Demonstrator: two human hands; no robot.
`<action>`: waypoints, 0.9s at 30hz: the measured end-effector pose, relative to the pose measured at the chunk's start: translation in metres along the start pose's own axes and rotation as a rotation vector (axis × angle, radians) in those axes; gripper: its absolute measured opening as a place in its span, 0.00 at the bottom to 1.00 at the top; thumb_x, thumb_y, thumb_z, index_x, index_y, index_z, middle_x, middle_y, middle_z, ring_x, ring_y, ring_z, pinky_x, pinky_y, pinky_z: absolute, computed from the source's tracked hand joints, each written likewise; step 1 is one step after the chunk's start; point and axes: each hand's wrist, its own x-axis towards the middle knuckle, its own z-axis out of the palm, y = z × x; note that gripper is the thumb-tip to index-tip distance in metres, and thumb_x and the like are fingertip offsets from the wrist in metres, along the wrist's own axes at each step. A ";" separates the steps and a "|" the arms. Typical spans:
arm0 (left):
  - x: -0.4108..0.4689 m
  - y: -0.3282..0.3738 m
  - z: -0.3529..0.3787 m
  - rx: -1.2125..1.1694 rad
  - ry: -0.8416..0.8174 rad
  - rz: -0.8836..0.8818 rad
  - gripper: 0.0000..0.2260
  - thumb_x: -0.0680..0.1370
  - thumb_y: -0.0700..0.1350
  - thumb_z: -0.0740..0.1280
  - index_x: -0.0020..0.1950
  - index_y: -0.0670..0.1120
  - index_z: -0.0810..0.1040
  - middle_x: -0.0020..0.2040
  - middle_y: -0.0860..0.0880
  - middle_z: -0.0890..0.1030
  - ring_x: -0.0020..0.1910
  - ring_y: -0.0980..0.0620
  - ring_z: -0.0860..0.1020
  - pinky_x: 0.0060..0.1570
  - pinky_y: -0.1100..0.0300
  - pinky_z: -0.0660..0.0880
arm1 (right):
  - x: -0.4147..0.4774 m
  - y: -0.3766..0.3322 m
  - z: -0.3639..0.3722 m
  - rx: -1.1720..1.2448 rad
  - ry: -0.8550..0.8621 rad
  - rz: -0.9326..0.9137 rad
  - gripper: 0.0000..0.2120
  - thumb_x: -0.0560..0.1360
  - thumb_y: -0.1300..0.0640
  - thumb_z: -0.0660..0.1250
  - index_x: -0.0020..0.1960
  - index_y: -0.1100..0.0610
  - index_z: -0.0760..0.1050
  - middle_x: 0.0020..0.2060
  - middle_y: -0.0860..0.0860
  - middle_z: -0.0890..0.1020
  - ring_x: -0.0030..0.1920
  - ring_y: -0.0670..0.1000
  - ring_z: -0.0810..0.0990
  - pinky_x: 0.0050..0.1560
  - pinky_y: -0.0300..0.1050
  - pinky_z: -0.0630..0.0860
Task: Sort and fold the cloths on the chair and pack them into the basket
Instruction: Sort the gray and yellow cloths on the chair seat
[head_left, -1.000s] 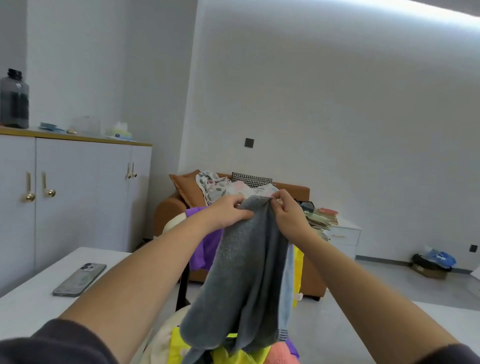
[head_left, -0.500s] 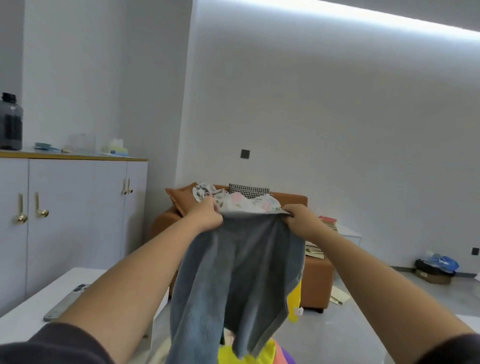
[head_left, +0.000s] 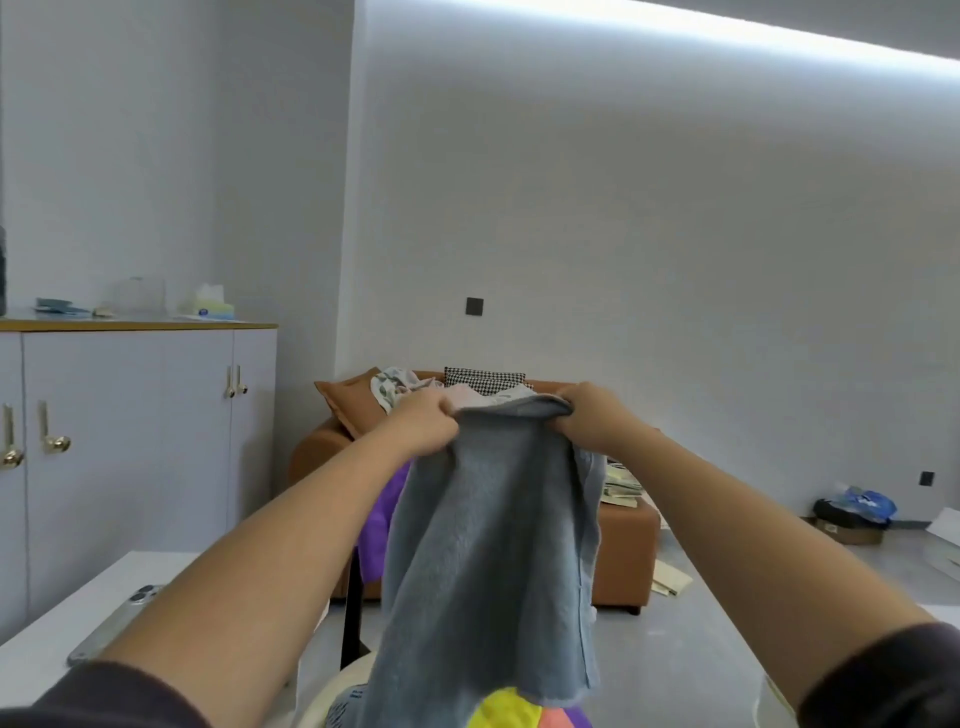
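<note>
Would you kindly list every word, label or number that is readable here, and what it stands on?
Nothing is legible.
Cream-coloured item at the bottom edge: dark print, too blurred.
Pale tissue box on the white cabinet: blue label, too small.
Brown cardboard box by the far wall: pale sticker, too small.

Grey towel (head_left: 493, 545); purple cloth (head_left: 379, 519); yellow cloth (head_left: 504, 712); black-and-white checked cushion (head_left: 483, 378); orange-brown sofa (head_left: 623, 551)

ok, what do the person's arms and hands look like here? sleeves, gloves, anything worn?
No gloves, and no rings or watch visible on the left hand or the right hand. The forearms are uncovered. The left sleeve and right sleeve are dark and plain with no visible markings, and end near the elbows.
</note>
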 end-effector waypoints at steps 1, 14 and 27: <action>-0.004 0.006 0.006 -0.039 -0.092 0.048 0.04 0.75 0.42 0.66 0.48 0.47 0.73 0.46 0.49 0.77 0.47 0.52 0.75 0.39 0.62 0.67 | 0.000 -0.008 0.000 0.031 0.030 -0.031 0.09 0.72 0.62 0.64 0.49 0.64 0.80 0.46 0.59 0.82 0.49 0.58 0.79 0.44 0.45 0.73; 0.002 0.032 0.001 -0.117 0.089 0.156 0.04 0.75 0.46 0.68 0.46 0.46 0.77 0.40 0.52 0.77 0.41 0.54 0.74 0.38 0.61 0.68 | -0.006 -0.014 0.002 0.370 0.031 0.052 0.01 0.68 0.62 0.66 0.38 0.59 0.76 0.34 0.53 0.75 0.38 0.50 0.72 0.39 0.43 0.68; 0.001 0.030 -0.018 0.039 0.192 0.296 0.12 0.74 0.39 0.65 0.36 0.50 0.67 0.35 0.52 0.73 0.39 0.49 0.72 0.40 0.60 0.65 | -0.009 -0.004 -0.008 0.072 -0.006 -0.006 0.09 0.68 0.59 0.69 0.32 0.59 0.72 0.28 0.51 0.69 0.34 0.49 0.67 0.31 0.43 0.62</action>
